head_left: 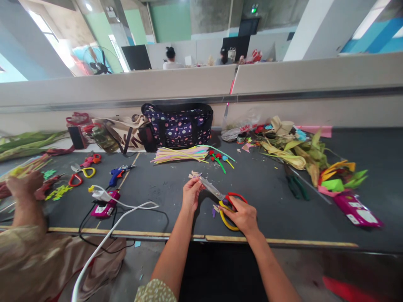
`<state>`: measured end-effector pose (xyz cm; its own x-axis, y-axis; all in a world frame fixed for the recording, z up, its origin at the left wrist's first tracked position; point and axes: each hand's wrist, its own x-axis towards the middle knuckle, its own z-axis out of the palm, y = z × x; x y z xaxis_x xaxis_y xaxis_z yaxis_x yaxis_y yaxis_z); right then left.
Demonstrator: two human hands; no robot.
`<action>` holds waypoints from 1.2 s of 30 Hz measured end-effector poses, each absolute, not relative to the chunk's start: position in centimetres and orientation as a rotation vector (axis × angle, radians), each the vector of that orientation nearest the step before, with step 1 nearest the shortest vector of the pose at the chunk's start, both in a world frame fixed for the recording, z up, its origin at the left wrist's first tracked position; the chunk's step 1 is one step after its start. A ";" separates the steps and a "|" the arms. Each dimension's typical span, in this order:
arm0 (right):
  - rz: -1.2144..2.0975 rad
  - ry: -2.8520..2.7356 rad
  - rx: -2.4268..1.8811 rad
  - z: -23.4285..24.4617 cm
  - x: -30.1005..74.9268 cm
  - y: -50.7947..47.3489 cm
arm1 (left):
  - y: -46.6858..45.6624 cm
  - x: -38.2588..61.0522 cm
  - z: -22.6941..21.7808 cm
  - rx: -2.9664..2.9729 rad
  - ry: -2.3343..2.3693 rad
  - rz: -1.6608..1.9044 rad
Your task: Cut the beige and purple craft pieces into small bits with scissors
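Observation:
My right hand grips a pair of scissors by red and yellow loop handles, with the blades pointing up and left. At the blade tips, my left hand is closed in a pinch; whatever lies between its fingertips is too small to make out. Small beige pieces lie just beyond those fingers. Below the blades, near the yellow loop, is a small purple piece. Farther back are a bundle of pastel pipe cleaners and small red and blue flowers on green and yellow stems.
A co-worker's hand is at the far left. Between us are a blue glue gun, other scissors and a power strip with a white cable. Pliers, dried husks and a purple pack lie right. A dotted bag stands behind.

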<state>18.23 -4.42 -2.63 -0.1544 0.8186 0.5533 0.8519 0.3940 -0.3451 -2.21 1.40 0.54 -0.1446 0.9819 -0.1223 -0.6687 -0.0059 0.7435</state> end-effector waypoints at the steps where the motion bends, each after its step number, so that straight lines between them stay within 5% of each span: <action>1: -0.059 -1.968 -1.425 -2.6 18.2 -4.4 | 1.4 -2.2 0.5 0.519 0.798 1.548; 36: -0.038 -1.844 -1.583 -1.3 18.2 -4.3 | 1.2 -2.4 1.0 0.488 0.754 1.473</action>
<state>18.15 -4.34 -1.34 -0.0123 0.8585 0.5127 0.8788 0.2539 -0.4040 -2.44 1.19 1.01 -0.0617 0.9863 -0.1531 -0.7008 0.0664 0.7103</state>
